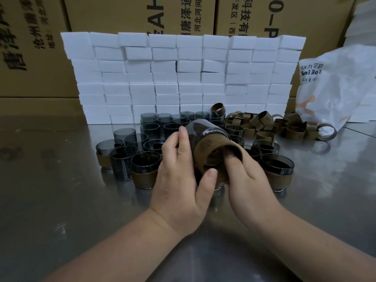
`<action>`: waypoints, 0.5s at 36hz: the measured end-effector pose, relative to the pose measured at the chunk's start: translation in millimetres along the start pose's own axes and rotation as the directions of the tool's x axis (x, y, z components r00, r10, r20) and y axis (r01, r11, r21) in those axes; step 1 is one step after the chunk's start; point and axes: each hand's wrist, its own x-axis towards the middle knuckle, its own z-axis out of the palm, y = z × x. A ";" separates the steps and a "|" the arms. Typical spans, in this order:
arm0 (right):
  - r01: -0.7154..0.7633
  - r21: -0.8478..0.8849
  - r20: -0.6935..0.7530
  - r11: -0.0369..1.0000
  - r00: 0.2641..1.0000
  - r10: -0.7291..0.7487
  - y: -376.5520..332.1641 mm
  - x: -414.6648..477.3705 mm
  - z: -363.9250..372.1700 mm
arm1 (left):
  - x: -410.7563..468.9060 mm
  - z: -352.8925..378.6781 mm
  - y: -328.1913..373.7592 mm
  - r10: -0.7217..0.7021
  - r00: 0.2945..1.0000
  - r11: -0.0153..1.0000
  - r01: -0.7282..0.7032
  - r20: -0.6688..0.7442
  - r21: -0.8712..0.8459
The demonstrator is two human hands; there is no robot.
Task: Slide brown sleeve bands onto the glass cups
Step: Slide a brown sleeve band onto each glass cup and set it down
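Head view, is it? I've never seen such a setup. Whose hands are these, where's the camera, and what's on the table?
No machine here: a person wears one camera on the head, looking down at their bare hands. The left hand holds a dark glass cup tilted; the right hand grips a brown sleeve band partly on that cup. On the metal table stand bare cups, sleeved cups and a pile of loose bands. Behind are white foam blocks, cardboard boxes and a plastic bag.
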 end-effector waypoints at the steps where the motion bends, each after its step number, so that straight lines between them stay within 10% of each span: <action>1: 0.003 -0.008 0.013 1.000 1.000 -0.003 -0.7 -0.1 -0.2 | 0.8 -0.2 -0.8 0.003 1.000 1.000 -0.004 -0.011 -0.008; 18: -0.121 0.182 0.030 0.976 0.993 0.117 4.2 1.7 -6.3 | 4.5 -2.8 -5.2 -0.021 0.988 0.993 0.004 -0.151 -0.117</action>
